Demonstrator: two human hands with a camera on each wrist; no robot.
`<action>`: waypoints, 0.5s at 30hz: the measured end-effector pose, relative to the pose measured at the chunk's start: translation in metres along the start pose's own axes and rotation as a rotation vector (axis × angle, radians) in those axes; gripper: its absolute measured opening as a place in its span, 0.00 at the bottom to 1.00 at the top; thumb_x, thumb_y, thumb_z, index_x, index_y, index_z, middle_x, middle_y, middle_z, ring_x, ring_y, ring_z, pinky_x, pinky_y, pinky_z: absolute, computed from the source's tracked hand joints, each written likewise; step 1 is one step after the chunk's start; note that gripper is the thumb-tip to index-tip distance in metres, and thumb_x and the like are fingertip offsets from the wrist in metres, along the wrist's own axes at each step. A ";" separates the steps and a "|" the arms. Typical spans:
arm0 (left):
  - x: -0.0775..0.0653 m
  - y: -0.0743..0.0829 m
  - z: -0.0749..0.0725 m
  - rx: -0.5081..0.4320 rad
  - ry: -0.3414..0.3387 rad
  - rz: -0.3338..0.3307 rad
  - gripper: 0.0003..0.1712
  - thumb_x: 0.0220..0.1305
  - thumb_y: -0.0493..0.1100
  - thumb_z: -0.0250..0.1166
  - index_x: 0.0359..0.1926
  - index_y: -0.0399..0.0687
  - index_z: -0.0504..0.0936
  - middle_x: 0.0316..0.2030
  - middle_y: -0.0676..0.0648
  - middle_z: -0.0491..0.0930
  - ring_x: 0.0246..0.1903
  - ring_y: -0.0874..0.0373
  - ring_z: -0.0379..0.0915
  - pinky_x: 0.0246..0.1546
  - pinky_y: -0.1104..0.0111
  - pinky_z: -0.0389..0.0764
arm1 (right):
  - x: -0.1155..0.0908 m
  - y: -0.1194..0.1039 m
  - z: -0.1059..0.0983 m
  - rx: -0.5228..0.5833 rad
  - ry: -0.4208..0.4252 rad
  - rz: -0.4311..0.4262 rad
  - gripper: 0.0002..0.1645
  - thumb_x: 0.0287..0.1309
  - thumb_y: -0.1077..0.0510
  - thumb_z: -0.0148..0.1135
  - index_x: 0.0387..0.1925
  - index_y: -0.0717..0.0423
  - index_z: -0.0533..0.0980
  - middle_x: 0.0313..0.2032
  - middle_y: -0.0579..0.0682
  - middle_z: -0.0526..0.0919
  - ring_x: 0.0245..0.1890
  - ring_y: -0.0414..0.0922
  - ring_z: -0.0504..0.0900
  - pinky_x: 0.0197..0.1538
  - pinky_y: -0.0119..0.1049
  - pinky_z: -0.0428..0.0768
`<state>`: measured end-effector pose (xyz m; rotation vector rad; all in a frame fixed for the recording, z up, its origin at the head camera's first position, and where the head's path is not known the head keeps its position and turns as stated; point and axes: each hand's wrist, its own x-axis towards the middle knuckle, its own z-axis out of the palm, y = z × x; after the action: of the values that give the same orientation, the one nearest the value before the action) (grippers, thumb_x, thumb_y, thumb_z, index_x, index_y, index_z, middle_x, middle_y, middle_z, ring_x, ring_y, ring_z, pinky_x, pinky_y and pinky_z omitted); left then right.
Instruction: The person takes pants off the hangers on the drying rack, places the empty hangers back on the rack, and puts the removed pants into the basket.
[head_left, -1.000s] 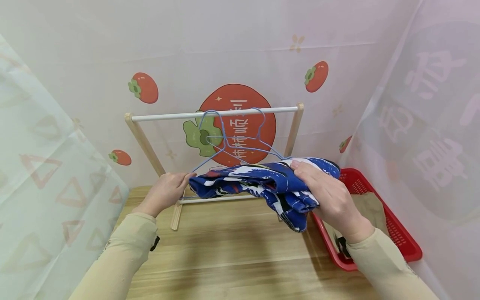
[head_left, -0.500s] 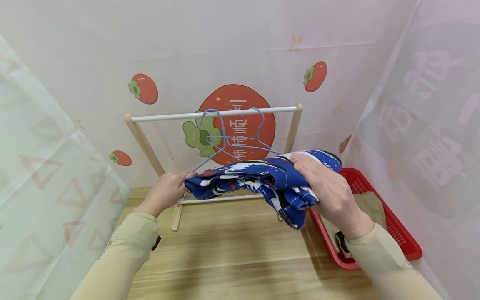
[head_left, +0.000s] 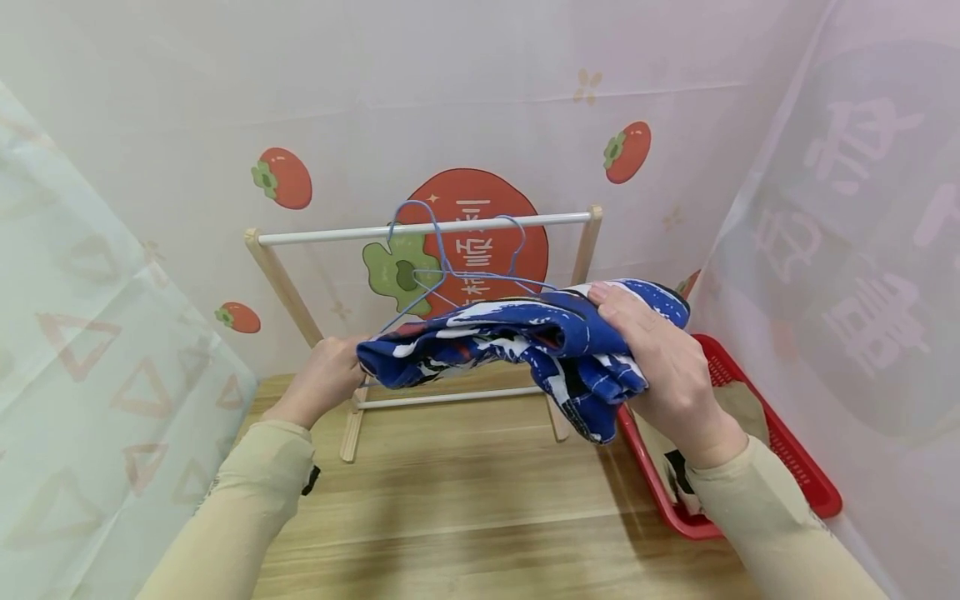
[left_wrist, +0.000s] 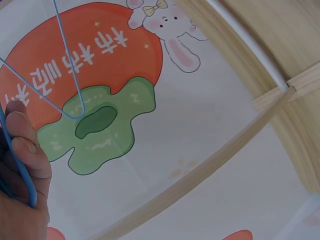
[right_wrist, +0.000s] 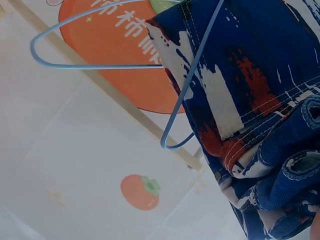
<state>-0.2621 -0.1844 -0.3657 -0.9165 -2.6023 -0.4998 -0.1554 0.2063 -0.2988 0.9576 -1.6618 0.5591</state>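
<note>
My left hand (head_left: 327,375) grips the left end of a blue wire hanger (head_left: 427,287); in the left wrist view its fingers (left_wrist: 32,152) curl round the wire. The hanger's hook rises above the rack's rail and overlaps it in the head view. A folded blue denim garment (head_left: 480,321) with white, red and black paint-like patches spreads across the hanger's lower part, close to the left hand. My right hand (head_left: 667,375) holds the garment's right end, its palm side hidden. In the right wrist view, hanger wire (right_wrist: 192,75) crosses the garment's face, near two stitched hem openings.
A second blue hanger (head_left: 519,242) hangs on the white rail (head_left: 322,236) of the wooden rack, right behind the held one. The red basket (head_left: 813,487) at right holds a folded khaki garment (head_left: 742,404). Printed fabric walls surround the wooden table (head_left: 450,508).
The held hanger's hook has risen higher over the rail. The garment has lifted somewhat, its left end shifting left with the left hand; the right hand has moved slightly right.
</note>
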 end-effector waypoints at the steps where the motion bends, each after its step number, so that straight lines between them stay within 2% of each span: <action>1: 0.001 0.000 -0.002 -0.001 0.005 -0.002 0.12 0.72 0.37 0.61 0.27 0.46 0.77 0.19 0.52 0.75 0.19 0.54 0.71 0.22 0.56 0.75 | 0.001 0.000 0.000 0.004 0.010 -0.004 0.28 0.68 0.47 0.64 0.54 0.69 0.74 0.58 0.59 0.83 0.64 0.49 0.80 0.68 0.43 0.74; 4: 0.002 -0.001 -0.003 0.002 -0.002 0.011 0.08 0.71 0.36 0.61 0.32 0.45 0.80 0.21 0.52 0.76 0.20 0.53 0.71 0.22 0.56 0.75 | 0.003 -0.002 0.001 0.005 0.030 -0.014 0.28 0.68 0.48 0.65 0.53 0.69 0.74 0.57 0.59 0.84 0.63 0.48 0.80 0.68 0.42 0.74; 8: 0.001 -0.004 -0.002 0.028 0.012 0.072 0.03 0.69 0.35 0.63 0.39 0.44 0.83 0.24 0.52 0.79 0.20 0.55 0.71 0.22 0.59 0.75 | 0.005 -0.003 0.002 0.001 0.038 -0.028 0.27 0.68 0.49 0.64 0.53 0.69 0.73 0.57 0.59 0.84 0.63 0.48 0.80 0.68 0.43 0.74; 10: 0.000 -0.004 -0.002 0.043 0.022 0.098 0.04 0.68 0.34 0.64 0.42 0.45 0.83 0.25 0.53 0.79 0.20 0.57 0.70 0.21 0.61 0.74 | 0.006 -0.004 0.001 0.001 0.037 -0.033 0.27 0.68 0.49 0.64 0.53 0.69 0.73 0.57 0.59 0.84 0.63 0.48 0.80 0.68 0.43 0.74; 13: -0.001 -0.005 -0.001 0.073 0.072 0.185 0.12 0.61 0.29 0.68 0.43 0.46 0.83 0.25 0.53 0.79 0.19 0.57 0.71 0.19 0.62 0.74 | 0.008 -0.005 0.000 0.006 0.031 -0.033 0.27 0.68 0.49 0.63 0.53 0.69 0.73 0.58 0.59 0.83 0.64 0.48 0.80 0.68 0.44 0.74; 15: -0.002 -0.006 0.001 0.070 0.111 0.214 0.13 0.59 0.27 0.69 0.41 0.46 0.82 0.24 0.53 0.78 0.19 0.57 0.72 0.19 0.63 0.73 | 0.009 -0.005 0.000 0.016 0.026 -0.029 0.27 0.69 0.48 0.63 0.54 0.69 0.73 0.59 0.59 0.83 0.65 0.48 0.79 0.68 0.44 0.73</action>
<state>-0.2648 -0.1896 -0.3689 -1.0958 -2.3726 -0.3878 -0.1517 0.2010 -0.2908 0.9805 -1.6195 0.5633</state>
